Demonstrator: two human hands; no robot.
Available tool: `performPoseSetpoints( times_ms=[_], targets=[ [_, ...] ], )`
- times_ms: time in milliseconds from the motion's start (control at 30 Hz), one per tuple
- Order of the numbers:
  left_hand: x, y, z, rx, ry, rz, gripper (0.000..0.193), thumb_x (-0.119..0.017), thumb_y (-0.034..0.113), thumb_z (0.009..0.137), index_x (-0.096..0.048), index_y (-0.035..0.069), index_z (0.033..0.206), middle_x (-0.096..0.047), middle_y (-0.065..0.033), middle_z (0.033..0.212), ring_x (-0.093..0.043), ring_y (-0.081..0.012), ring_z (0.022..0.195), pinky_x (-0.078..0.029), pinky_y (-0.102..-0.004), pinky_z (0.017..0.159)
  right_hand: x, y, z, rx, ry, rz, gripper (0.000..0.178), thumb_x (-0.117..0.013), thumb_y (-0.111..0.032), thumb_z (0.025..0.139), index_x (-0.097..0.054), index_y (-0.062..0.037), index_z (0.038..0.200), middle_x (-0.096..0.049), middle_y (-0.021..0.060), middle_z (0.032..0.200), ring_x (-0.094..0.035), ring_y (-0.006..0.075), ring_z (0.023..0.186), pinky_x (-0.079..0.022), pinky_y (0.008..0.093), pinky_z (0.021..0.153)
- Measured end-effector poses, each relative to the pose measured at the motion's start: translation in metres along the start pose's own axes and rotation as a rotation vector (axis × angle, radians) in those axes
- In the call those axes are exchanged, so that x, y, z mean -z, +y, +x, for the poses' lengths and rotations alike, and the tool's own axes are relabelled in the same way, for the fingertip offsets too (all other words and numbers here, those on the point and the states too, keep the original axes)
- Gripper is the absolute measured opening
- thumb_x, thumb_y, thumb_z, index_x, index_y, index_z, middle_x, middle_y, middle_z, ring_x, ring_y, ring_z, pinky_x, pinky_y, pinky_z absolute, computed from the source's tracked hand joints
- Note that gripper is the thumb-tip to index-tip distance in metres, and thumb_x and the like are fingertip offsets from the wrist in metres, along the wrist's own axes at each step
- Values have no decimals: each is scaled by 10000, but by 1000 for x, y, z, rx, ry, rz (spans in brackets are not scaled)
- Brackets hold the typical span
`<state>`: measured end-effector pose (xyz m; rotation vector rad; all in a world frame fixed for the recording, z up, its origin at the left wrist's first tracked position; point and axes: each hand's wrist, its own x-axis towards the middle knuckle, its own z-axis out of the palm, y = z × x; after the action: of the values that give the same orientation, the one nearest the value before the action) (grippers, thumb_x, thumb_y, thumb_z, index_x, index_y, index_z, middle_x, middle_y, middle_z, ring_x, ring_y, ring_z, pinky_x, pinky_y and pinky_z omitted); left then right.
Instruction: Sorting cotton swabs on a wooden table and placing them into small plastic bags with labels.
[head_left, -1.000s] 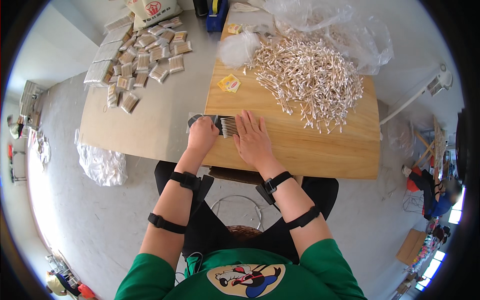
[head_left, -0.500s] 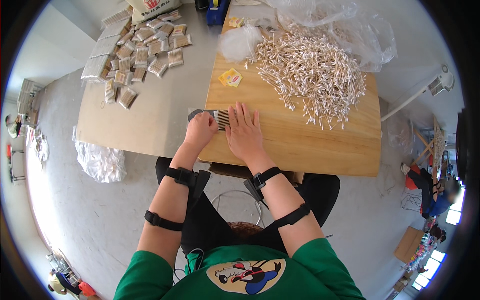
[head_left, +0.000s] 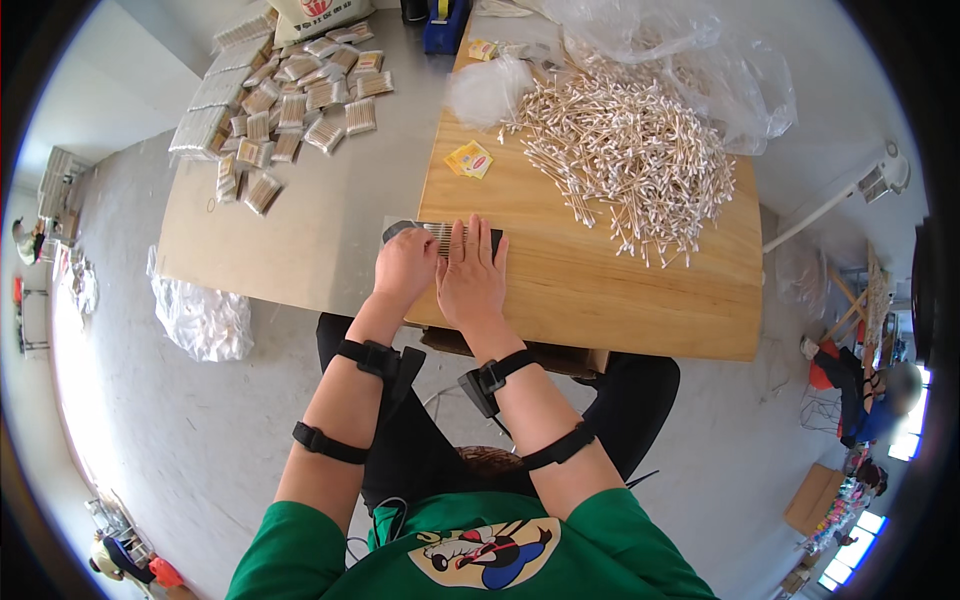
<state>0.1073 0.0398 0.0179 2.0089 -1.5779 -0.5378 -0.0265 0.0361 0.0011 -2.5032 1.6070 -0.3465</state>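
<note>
At the seam between the metal and wooden tabletops, a short row of cotton swabs (head_left: 440, 234) lies side by side on a dark flat strip (head_left: 497, 240). My right hand (head_left: 472, 285) rests flat over the swabs, fingers stretched out, hiding part of the row. Beside it, my left hand (head_left: 405, 268) is closed at the row's left end, over the dark strip. What its fingers grip is hidden. A thin clear edge of plastic shows just beyond the left hand. Farther off lie small yellow cards (head_left: 468, 160).
A big heap of loose cotton swabs (head_left: 630, 150) covers the far right, with clear plastic bags (head_left: 690, 50) behind. Several filled swab packets (head_left: 290, 110) lie at the far left beside stacked ones. A blue tape dispenser (head_left: 446, 28) stands at the back. A lamp arm (head_left: 825, 215) reaches in from the right.
My right hand has slid left along the row, closer to my left hand, uncovering the strip's right end. The left hand stays closed at the left end.
</note>
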Motion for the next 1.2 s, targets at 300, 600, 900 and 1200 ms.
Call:
performPoseSetpoints(
  times_ms=[300, 600, 900, 1200],
  targets=[
    [-10, -24, 0, 58, 200, -826, 453, -346, 354, 1092, -502, 22, 1358, -543, -139, 1384, -468, -252, 1320, -355, -360, 1106, 24, 32, -2, 72, -117, -17, 775, -442, -489, 993, -307, 68, 1514, -264, 205, 1615, -184, 334, 1520, -107, 539, 1225],
    [-19, -27, 5, 43, 77, -1228, 581, -239, 424, 1100, -311, -18, 1471, -370, -194, 1551, -312, -274, 1463, -236, -392, 1212, 21, 4, 5, 72, -160, -35, 848, -453, -537, 979, -283, 106, 1505, -240, 249, 1607, -159, 352, 1522, -84, 557, 1221],
    [-12, -15, 11, 87, 113, -1228, 608, -245, 455, 1095, -332, -17, 1468, -395, -180, 1538, -342, -273, 1449, -239, -384, 1205, 21, 9, 7, 66, -165, 10, 859, -448, -551, 977, -275, 98, 1513, -234, 234, 1615, -137, 341, 1529, -65, 560, 1220],
    [16, -25, 9, -167, -63, -590, 587, -640, 134, 919, -407, 45, 1450, -452, -164, 1494, -375, -285, 1437, -278, -444, 1198, 17, 11, 6, 113, -114, 16, 831, -478, -539, 973, -334, 95, 1490, -273, 236, 1598, -179, 348, 1517, -111, 562, 1213]
  ],
)
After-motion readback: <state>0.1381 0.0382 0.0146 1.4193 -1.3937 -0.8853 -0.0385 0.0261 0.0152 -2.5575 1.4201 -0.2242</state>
